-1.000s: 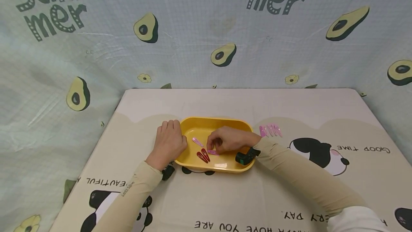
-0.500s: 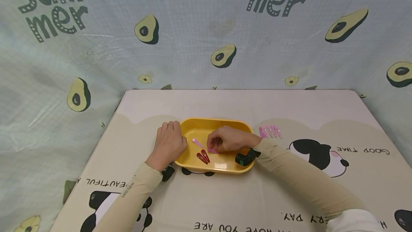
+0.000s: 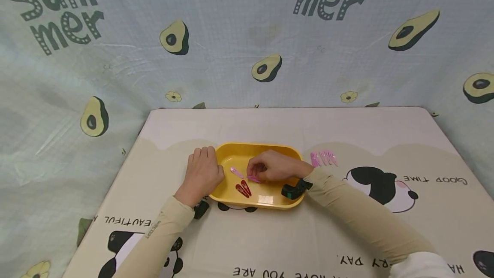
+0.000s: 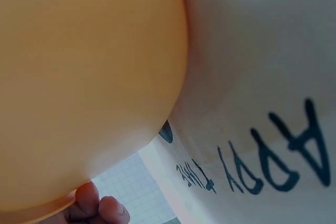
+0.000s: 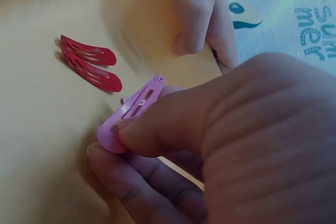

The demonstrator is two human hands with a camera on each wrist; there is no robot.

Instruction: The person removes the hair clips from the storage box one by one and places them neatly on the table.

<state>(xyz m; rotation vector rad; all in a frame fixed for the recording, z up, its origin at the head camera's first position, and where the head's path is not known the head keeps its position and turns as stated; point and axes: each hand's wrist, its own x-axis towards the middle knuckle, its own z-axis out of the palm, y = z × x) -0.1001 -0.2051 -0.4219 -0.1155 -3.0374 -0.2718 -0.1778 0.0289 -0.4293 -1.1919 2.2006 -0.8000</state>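
Note:
My left hand grips the left rim of a yellow tray; in the left wrist view, its fingertips curl at the edge of the tray. Inside the tray, my right hand pinches a pink snap hair clip between thumb and fingers. A second pink hair clip lies in the tray to the left of that hand. Two red hair clips rest side by side on the tray floor nearby.
Several pink hair clips lie in a row on the table just right of the tray. The tablecloth carries printed pandas and words. A patterned curtain hangs behind the table.
The right hand has shifted very slightly left, and the pink clip has tilted a little in its fingers. The left hand stays on the tray rim.

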